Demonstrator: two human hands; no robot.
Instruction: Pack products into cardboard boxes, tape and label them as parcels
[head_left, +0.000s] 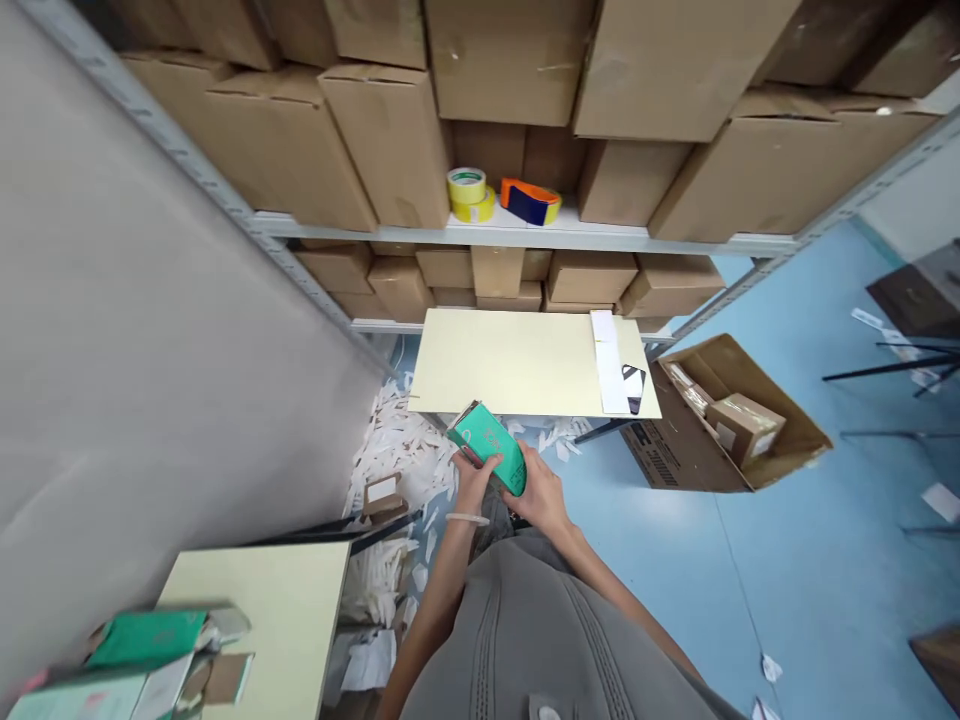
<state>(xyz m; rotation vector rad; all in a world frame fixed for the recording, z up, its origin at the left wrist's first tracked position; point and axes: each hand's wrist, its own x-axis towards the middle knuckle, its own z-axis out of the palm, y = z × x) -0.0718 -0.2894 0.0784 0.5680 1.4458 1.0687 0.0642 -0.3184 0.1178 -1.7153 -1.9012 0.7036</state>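
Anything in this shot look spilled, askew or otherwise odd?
Yes: white paper strips lie in a loose heap on the blue floor beside the grey wall, and stray scraps lie at lower right; it looks like uncollected litter. I cannot tell whether the held green box is damaged.

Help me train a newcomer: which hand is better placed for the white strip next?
Probably the right hand: it is nearer the white strip on the table. The left hand also holds the green box.
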